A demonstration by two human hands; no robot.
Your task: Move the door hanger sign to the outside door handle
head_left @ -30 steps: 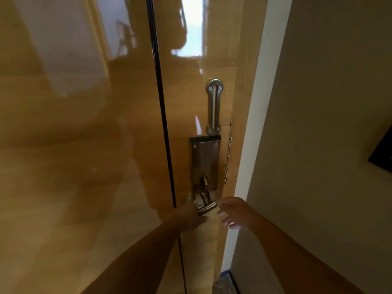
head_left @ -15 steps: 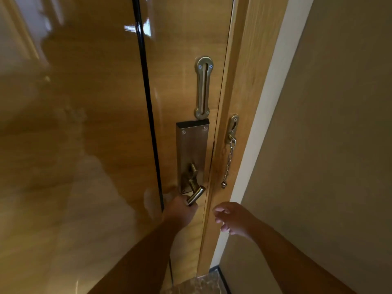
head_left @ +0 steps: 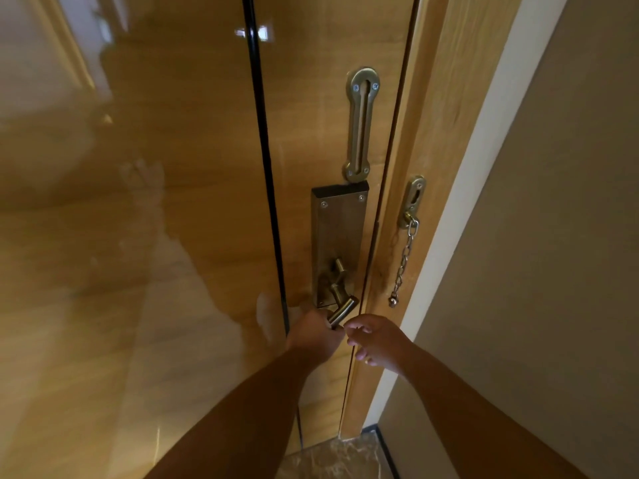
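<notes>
Head view looks down along a glossy wooden door (head_left: pixel 328 98) toward its latch edge. No container shows, and the door hanger sign cannot be seen anywhere in this picture.

Just above the left hand (head_left: pixel 313 335) sits a dark metal lock plate (head_left: pixel 337 243), with a small thumb-turn (head_left: pixel 339 266) on it and a slotted brass chain track (head_left: pixel 361 124) higher up. A black vertical strip (head_left: pixel 264 167) runs down the door to the left of that hand. To the right of both hands stands the wooden door frame (head_left: pixel 439 133); a narrow dark gap separates door edge from frame, so whether the door is latched or just ajar cannot be told. A security chain (head_left: pixel 403 261) hangs loose from its bracket (head_left: pixel 413 202) on the frame, above the right hand (head_left: pixel 378 340) and apart from it. Beyond the frame comes a pale trim strip and then a beige wall (head_left: pixel 553 236). Below the forearms a patch of marbled floor (head_left: pixel 332 458) shows at the door's foot.

The left hand is clenched around the lever door handle (head_left: pixel 342 311), whose free end points up and right out of the fist. The right hand is loosely curled, holding nothing, its fingertips (head_left: pixel 349 328) just beside the handle and the left knuckles; whether they touch cannot be told.
</notes>
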